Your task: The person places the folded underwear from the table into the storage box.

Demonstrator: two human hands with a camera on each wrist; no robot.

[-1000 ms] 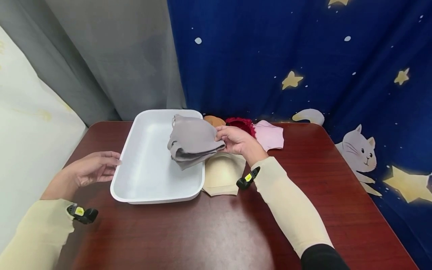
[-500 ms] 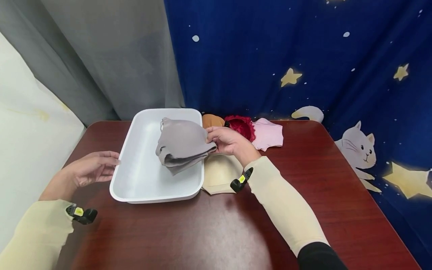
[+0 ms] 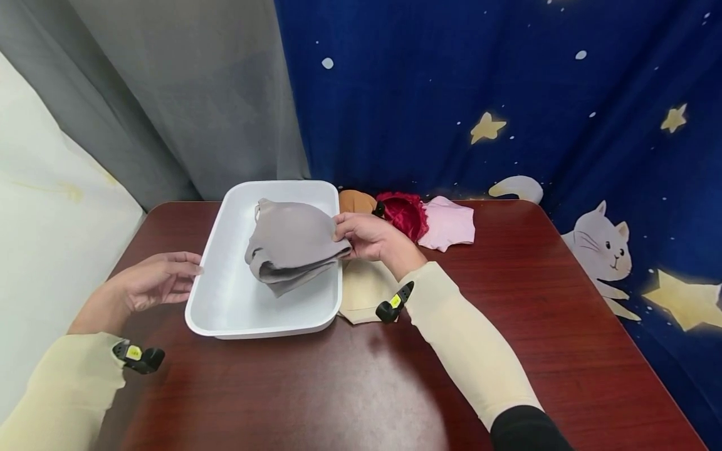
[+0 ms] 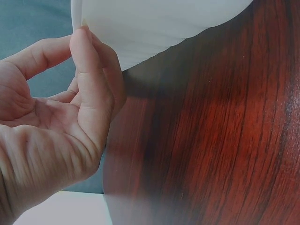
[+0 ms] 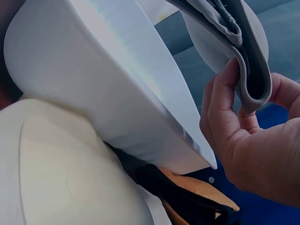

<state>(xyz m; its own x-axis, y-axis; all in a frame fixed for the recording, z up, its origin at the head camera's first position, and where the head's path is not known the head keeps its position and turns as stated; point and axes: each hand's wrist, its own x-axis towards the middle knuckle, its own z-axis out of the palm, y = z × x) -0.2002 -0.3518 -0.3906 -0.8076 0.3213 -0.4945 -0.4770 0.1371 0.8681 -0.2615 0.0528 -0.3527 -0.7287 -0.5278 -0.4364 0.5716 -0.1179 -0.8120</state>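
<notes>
A folded grey bra [image 3: 296, 235] is held over the white tray [image 3: 225, 300], inside its right half. My right hand [image 3: 365, 237] pinches the bra's right end between thumb and fingers above the tray's right rim. In the right wrist view, the folded band of the grey bra [image 5: 255, 70] sits between the thumb and fingertips. At the tray's left side my left hand [image 3: 160, 280] holds the rim with its fingertips. The left wrist view shows the thumb and fingers of this hand [image 4: 86, 79] meeting at the tray's rim [image 4: 78, 11].
Right of the tray lies a beige bra [image 3: 366, 291], partly under my right arm. Behind it are a tan bra [image 3: 355, 200], a red lace-edged bra [image 3: 406, 216] and a pink garment [image 3: 448, 222]. They lie on the reddish-brown table [image 3: 507, 269], with curtains [image 3: 395, 94] behind.
My right hand has moved left and slightly down with the grey bra, carrying it further over the tray. The left hand and the tray have stayed in place.
</notes>
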